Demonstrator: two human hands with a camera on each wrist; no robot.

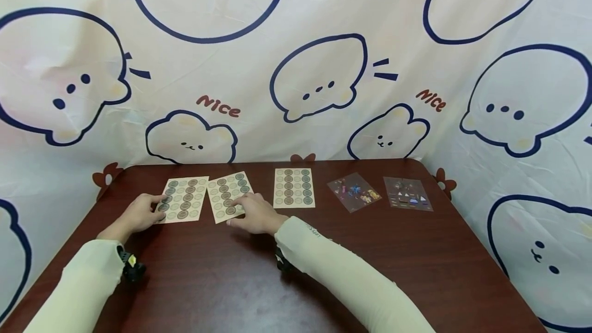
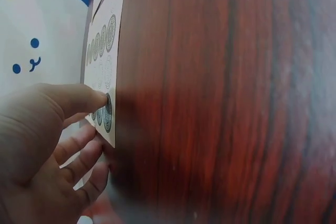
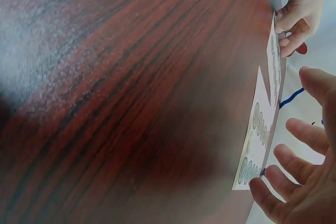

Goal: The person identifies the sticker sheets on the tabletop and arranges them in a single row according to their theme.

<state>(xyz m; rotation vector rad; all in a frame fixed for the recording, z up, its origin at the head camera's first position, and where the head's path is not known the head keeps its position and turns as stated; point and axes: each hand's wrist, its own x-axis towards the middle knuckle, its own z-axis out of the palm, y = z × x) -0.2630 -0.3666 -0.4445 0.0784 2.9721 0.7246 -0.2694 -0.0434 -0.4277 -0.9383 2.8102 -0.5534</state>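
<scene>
At the table's back left lies a cream sheet of round stickers [image 1: 188, 195], printed with rows of dark and pale circles. My left hand [image 1: 140, 213] touches its left side with thumb and index finger; in the left wrist view the thumb [image 2: 86, 99] rests on the printed face. A second such sheet [image 1: 219, 195] lies tilted just to the right, nearly touching the first. My right hand [image 1: 256, 213] is over its lower right part, fingers spread. The right wrist view shows those fingers [image 3: 299, 163] loosely extended beside the sheet [image 3: 254, 140], which lies flat.
Further right along the back lie a third round-sticker sheet [image 1: 294, 188], a tilted clear sheet with colourful prints [image 1: 354, 191] and another clear sheet with small shapes [image 1: 408, 193]. The dark brown wooden table [image 1: 296, 271] meets a printed cloth backdrop [image 1: 314, 66] behind.
</scene>
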